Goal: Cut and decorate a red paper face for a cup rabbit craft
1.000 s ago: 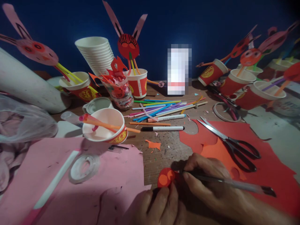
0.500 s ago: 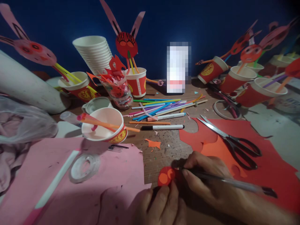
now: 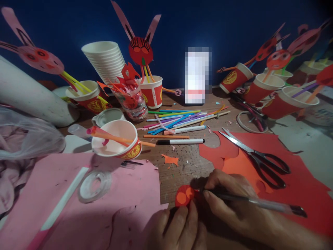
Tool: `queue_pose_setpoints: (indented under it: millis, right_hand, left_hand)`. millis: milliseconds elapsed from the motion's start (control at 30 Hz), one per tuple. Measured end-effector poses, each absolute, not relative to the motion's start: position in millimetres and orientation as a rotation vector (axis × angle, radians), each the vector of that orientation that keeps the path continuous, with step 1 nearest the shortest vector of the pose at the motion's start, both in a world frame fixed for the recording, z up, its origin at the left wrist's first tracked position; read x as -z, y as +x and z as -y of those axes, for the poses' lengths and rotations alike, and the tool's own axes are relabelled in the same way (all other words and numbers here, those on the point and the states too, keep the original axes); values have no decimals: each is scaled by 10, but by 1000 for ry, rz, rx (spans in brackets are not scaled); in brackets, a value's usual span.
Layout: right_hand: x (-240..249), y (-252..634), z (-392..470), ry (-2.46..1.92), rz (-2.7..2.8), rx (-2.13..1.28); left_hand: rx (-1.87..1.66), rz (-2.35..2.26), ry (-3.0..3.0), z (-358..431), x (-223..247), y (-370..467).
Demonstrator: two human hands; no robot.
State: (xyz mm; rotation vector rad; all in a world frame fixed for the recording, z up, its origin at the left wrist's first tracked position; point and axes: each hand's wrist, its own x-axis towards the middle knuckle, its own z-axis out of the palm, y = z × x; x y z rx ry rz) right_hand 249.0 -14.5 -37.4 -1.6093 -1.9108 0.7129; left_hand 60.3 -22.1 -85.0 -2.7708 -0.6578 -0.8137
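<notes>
A red paper cutout [image 3: 184, 190] with two orange circles stuck on it lies on the table at the bottom middle. The bent fingers of my left hand [image 3: 179, 227] press on its lower edge and hide part of it. My right hand [image 3: 229, 194] is closed round a pen [image 3: 270, 205] with a clear barrel and a dark end. Its tip is at the cutout's right edge, partly in shadow. Beside my right hand, black-handled scissors [image 3: 256, 152] lie partly open on red paper [image 3: 307, 194], next to an orange paper piece [image 3: 236, 165].
Pink paper [image 3: 140, 191] with a tape roll [image 3: 95, 185] covers the left. A paper cup [image 3: 117, 139] with straws stands behind it. Loose straws [image 3: 182, 119] and a marker [image 3: 182, 141] lie mid-table. Stacked cups [image 3: 104, 57], rabbit figures in cups [image 3: 152, 92] and a blurred-out screen [image 3: 196, 76] line the back.
The pen tip has shifted very slightly, still by the cutout's right edge. My left hand keeps its place on the cutout.
</notes>
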Motion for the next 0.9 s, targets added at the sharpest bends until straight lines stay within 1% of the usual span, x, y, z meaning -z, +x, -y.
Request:
queue_pose_setpoints:
  millis: [233,433,567,700,800,900]
  right_hand:
    - [417,2472,151,-1603,1895,-642]
    - [404,2475,156,-1635,1894,-702]
    - [391,2467,158,-1644,1869,-689]
    - [360,2511,166,-1630,1839,-763]
    - [349,2558,158,-1611,1728,-774]
    - [381,2583,118,-1570,1474,-806]
  left_hand:
    - [883,723,-2753,231,831,655]
    - [973,768,-2728,228,788,697]
    - [995,770,-2731,217,770,715]
    - [989,764,-2737,220,766,707]
    - [957,755,-2756,214,744,696]
    - [941,724,-2756,196,711,696]
